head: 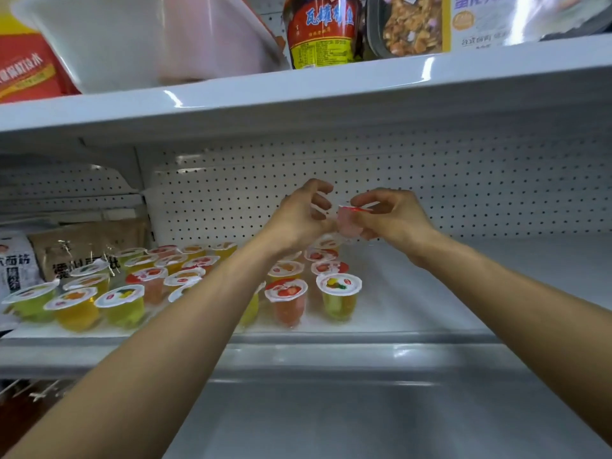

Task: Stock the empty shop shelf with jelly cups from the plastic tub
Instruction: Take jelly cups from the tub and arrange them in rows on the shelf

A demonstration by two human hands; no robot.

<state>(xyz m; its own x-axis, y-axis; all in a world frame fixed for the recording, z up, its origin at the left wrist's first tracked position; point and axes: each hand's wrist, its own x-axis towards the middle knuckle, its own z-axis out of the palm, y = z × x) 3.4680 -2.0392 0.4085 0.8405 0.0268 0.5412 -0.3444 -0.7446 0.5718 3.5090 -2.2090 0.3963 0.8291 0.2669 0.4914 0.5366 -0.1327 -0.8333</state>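
Several jelly cups [286, 301] in yellow, green and pink stand in rows on the left half of the white shelf [430, 293]. Above the back rows my right hand [389, 218] pinches a pink jelly cup [348, 224] by its rim and side, tilted. My left hand [303, 215] is right beside it with curled fingers round a pale, clear cup that is mostly hidden. The white plastic tub [132, 44] sits tilted on the upper shelf at top left; its inside is not visible.
The upper shelf also carries a red-labelled jar [321, 28], a cereal pack [414, 24] and a red packet [23, 71]. Brown and white bags [82, 250] lie left of the cups. A pegboard wall [480, 180] backs the shelf. A grey lower shelf [364, 419] juts out below.
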